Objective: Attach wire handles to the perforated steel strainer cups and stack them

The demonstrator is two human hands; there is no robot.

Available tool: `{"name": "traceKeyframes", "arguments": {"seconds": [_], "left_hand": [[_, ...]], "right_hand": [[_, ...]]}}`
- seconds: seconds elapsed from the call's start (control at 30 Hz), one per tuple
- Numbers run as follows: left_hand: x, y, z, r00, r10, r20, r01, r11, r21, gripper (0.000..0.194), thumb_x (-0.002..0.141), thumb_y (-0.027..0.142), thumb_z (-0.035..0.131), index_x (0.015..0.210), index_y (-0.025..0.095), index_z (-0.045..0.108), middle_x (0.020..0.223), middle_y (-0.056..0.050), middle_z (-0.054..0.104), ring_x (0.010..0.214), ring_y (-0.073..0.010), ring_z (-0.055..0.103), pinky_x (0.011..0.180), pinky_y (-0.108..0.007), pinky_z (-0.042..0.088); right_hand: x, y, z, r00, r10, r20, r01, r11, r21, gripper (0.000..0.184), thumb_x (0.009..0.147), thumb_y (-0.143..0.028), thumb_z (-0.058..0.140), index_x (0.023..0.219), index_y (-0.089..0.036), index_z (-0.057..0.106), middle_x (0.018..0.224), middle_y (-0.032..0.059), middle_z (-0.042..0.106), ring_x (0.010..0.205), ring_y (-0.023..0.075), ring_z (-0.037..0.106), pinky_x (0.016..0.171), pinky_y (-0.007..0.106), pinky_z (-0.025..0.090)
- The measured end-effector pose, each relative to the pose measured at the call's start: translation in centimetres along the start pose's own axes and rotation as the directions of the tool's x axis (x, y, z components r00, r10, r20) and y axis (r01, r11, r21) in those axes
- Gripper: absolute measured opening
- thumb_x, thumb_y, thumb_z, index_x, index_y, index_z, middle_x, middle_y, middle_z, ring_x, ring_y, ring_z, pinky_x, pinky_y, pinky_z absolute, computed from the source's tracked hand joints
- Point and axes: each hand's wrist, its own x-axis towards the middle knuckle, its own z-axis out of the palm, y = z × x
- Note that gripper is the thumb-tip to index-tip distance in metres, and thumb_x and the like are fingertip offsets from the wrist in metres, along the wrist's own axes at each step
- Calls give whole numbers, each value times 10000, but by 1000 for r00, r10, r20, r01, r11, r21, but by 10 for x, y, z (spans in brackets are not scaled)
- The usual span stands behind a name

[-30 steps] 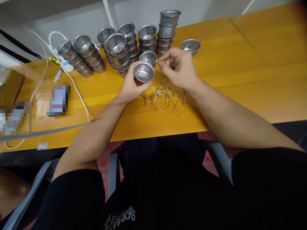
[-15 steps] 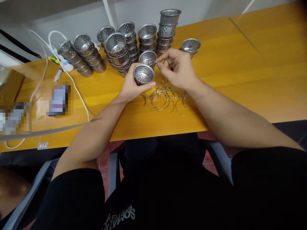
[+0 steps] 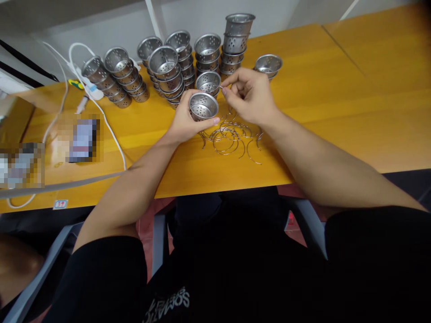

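My left hand (image 3: 186,117) is wrapped round a perforated metal strainer cup (image 3: 204,107), its open top tilted toward me. Just to the right, my right hand (image 3: 247,94) pinches a thin metal wire (image 3: 220,87) between thumb and forefinger. The wire's tip shows near the rim of another perforated cup (image 3: 208,83) behind the held one. Below my hands, several curved wire pieces (image 3: 225,139) lie in a loose tangle on the table.
Stacks of perforated cups (image 3: 164,63) stand along the back of the wooden table (image 3: 336,112). A single cup (image 3: 268,64) is at the right. On the left are a white cable (image 3: 111,128), a blurred phone (image 3: 81,140) and a number label (image 3: 60,204). Another person's limb (image 3: 20,264) shows lower left.
The held cup has shifted very slightly right and down in my left hand. My right hand keeps its pinch on the wire, almost unmoved.
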Motion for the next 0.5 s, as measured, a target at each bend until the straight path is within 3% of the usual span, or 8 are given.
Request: {"name": "traceKeyframes", "arguments": {"seconds": [0.2, 0.4, 0.5], "left_hand": [[-2, 10, -1, 999, -2, 34, 1, 1000, 21, 931, 1029, 806, 1104, 1648, 279, 649, 1417, -113, 781, 1455, -420, 812, 1367, -658, 671], [1, -20, 2, 998, 54, 37, -54, 999, -8, 951, 1105, 838, 1000, 1767, 310, 567, 1586, -141, 757, 1508, -403, 810, 1394, -601, 656], [0, -28, 1, 997, 64, 38, -65, 997, 33, 967, 1073, 817, 1049, 1770, 314, 607, 1646, -153, 737, 1571, -414, 779, 1437, -604, 631]], "right_hand": [[0, 0, 0, 1000, -15, 9, 15, 1000, 21, 706, 964, -1104, 921, 1052, -424, 755, 685, -21, 500, 680, 268, 380, 696, 509, 363], [2, 5, -1, 1000, -27, 1, 27, 999, 25, 698, 987, -1075, 939, 1083, -408, 757, 684, -33, 472, 694, 261, 388, 711, 495, 369], [1, 5, -2, 1000, -17, 4, 16, 1000, 27, 687, 984, -1069, 943, 1101, -418, 756, 688, -26, 475, 708, 280, 411, 722, 500, 383]]}}
